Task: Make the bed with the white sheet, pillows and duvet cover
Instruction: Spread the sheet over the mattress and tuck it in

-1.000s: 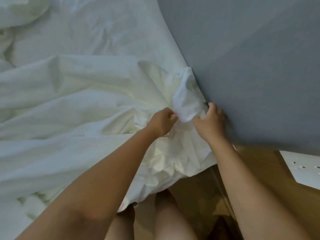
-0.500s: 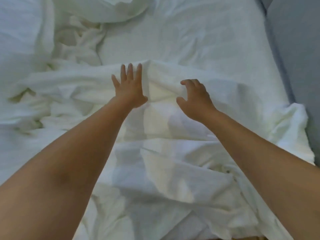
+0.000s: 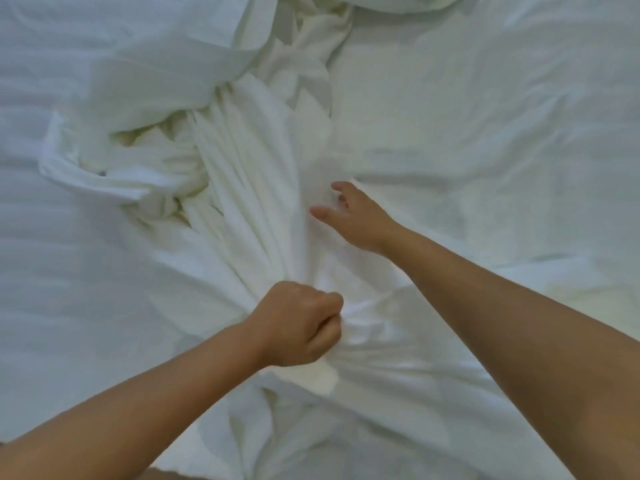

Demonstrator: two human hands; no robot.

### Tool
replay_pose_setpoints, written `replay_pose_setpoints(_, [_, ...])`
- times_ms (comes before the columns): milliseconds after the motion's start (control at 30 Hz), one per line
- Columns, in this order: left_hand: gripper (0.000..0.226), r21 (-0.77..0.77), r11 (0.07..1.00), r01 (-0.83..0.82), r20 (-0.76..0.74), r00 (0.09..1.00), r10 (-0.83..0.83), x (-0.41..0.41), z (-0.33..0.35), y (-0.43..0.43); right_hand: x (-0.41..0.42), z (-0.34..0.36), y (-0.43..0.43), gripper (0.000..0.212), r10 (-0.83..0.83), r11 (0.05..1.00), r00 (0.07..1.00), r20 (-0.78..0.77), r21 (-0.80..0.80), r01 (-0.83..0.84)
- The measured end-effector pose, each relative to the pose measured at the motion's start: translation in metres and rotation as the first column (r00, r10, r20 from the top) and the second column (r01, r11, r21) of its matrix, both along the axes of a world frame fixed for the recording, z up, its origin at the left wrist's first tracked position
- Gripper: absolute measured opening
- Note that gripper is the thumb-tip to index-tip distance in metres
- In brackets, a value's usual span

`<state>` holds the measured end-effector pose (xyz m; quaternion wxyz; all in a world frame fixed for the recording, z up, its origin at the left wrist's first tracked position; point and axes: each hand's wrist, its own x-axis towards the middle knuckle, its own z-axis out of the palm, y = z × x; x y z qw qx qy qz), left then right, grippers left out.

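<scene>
Gripping bunched white sheet (image 3: 242, 188) in fist: left hand (image 3: 298, 325). Right hand (image 3: 356, 216) at 1 o'clock, fingers spread, touching sheet.

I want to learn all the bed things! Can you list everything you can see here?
bunched white fabric: one, white with creamy folds, gathered into ridges across the middle, running up from the left hand.
flat white sheet: one, white, spread over the right side of the bed.
puffy white bedding: one, white, at the top edge; only partly in view.
left hand: one, fist gripping the bunched fabric, lower middle.
right hand: one, fingers spread, reaching onto the fabric, centre.
</scene>
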<state>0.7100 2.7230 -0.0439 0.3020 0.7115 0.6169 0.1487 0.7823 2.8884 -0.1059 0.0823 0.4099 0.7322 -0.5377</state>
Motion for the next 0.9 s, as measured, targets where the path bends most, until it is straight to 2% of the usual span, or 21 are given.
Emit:
replay_pose_setpoints(33, [0.024, -0.008, 1.0, -0.03, 0.054, 0.998, 0.031, -0.005, 0.005, -0.002, -0.012, -0.002, -0.006, 0.084, -0.059, 0.998, 0.998, -0.001, 0.015, 0.059])
replay_pose_setpoints(100, [0.03, -0.091, 0.983, -0.158, 0.144, 0.975, 0.17, -0.014, 0.005, 0.004, -0.034, -0.004, -0.005, 0.091, -0.099, 0.961, 0.993, 0.069, 0.264, 0.077])
replay_pose_setpoints(133, [0.033, -0.185, 0.956, -0.23, 0.147, 0.955, 0.258, -0.019, 0.0, 0.011, -0.043, -0.005, 0.001, 0.094, -0.132, 0.928, 0.986, 0.106, 0.364, 0.085])
replay_pose_setpoints(167, [0.033, -0.255, 0.923, -0.289, 0.105, 0.94, 0.324, -0.025, -0.005, 0.019, -0.05, -0.005, 0.009, 0.097, -0.172, 0.918, 0.974, 0.148, 0.383, 0.104])
replay_pose_setpoints(233, [0.023, -0.253, 0.879, -0.405, -0.039, 0.912, 0.409, -0.041, -0.014, 0.038, -0.06, -0.005, 0.025, 0.094, -0.24, 0.962, 0.945, 0.221, 0.184, 0.202])
replay_pose_setpoints(267, [0.019, -0.214, 0.846, -0.488, -0.063, 0.871, 0.487, -0.049, -0.017, 0.047, -0.064, -0.003, 0.029, 0.083, -0.266, 0.964, 0.94, 0.211, 0.059, 0.26])
replay_pose_setpoints(300, [0.019, -0.183, 0.789, -0.587, -0.037, 0.806, 0.591, -0.058, -0.018, 0.057, -0.066, 0.001, 0.027, 0.064, -0.283, 0.959, 0.947, 0.154, 0.022, 0.283])
replay_pose_setpoints(333, [0.024, -0.187, 0.714, -0.675, 0.033, 0.722, 0.691, -0.068, -0.018, 0.067, -0.067, 0.008, 0.02, 0.044, -0.288, 0.955, 0.954, 0.079, 0.095, 0.28])
replay_pose_setpoints(400, [0.039, -0.28, 0.535, -0.797, 0.196, 0.498, 0.844, -0.085, -0.015, 0.086, -0.061, 0.026, -0.006, 0.018, -0.238, 0.884, 0.965, -0.106, 0.389, 0.26])
replay_pose_setpoints(433, [0.042, -0.321, 0.473, -0.821, 0.228, 0.418, 0.88, -0.091, -0.013, 0.094, -0.053, 0.037, -0.024, 0.013, -0.174, 0.834, 0.964, -0.202, 0.489, 0.253])
replay_pose_setpoints(500, [0.031, -0.309, 0.463, -0.831, 0.212, 0.415, 0.885, -0.102, -0.01, 0.109, -0.032, 0.053, -0.052, 0.011, 0.011, 0.83, 0.969, -0.247, 0.543, 0.129])
replay_pose_setpoints(567, [0.021, -0.269, 0.473, -0.839, 0.162, 0.445, 0.881, -0.1, 0.0, 0.118, -0.009, 0.059, -0.066, 0.018, 0.127, 0.898, 0.972, -0.198, 0.438, -0.028])
replay_pose_setpoints(600, [0.022, -0.258, 0.483, -0.836, 0.167, 0.454, 0.875, -0.093, 0.006, 0.119, -0.002, 0.061, -0.064, 0.024, 0.058, 0.944, 0.972, -0.227, 0.33, 0.021])
replay_pose_setpoints(633, [0.022, -0.275, 0.514, -0.813, 0.228, 0.464, 0.856, -0.083, 0.015, 0.117, 0.002, 0.063, -0.056, 0.025, -0.134, 0.964, 0.943, -0.305, 0.182, 0.196])
replay_pose_setpoints(667, [0.021, -0.312, 0.579, -0.753, 0.336, 0.482, 0.809, -0.068, 0.024, 0.113, 0.004, 0.065, -0.043, 0.023, -0.384, 0.914, 0.851, -0.358, -0.017, 0.405])
replay_pose_setpoints(700, [0.021, -0.35, 0.671, -0.653, 0.454, 0.508, 0.732, -0.048, 0.035, 0.106, 0.004, 0.064, -0.027, 0.021, -0.608, 0.793, 0.704, -0.366, -0.259, 0.551])
replay_pose_setpoints(733, [0.023, -0.385, 0.765, -0.516, 0.549, 0.539, 0.639, -0.027, 0.045, 0.097, 0.003, 0.063, -0.011, 0.027, -0.766, 0.636, 0.557, -0.321, -0.507, 0.583])
replay_pose_setpoints(767, [0.024, -0.416, 0.834, -0.362, 0.596, 0.584, 0.551, -0.008, 0.055, 0.086, 0.002, 0.062, 0.004, 0.035, -0.836, 0.525, 0.47, -0.283, -0.66, 0.536])
replay_pose_setpoints(800, [0.022, -0.443, 0.866, -0.232, 0.606, 0.635, 0.479, 0.007, 0.061, 0.076, 0.0, 0.062, 0.017, 0.044, -0.862, 0.464, 0.435, -0.258, -0.748, 0.475])
replay_pose_setpoints(833, [0.024, -0.478, 0.866, -0.146, 0.596, 0.67, 0.442, 0.016, 0.064, 0.068, -0.002, 0.064, 0.027, 0.051, -0.859, 0.44, 0.456, -0.233, -0.792, 0.424])
replay_pose_setpoints(900, [0.035, -0.55, 0.82, -0.16, 0.516, 0.707, 0.484, 0.017, 0.06, 0.063, -0.008, 0.073, 0.039, 0.051, -0.819, 0.419, 0.552, -0.158, -0.821, 0.388])
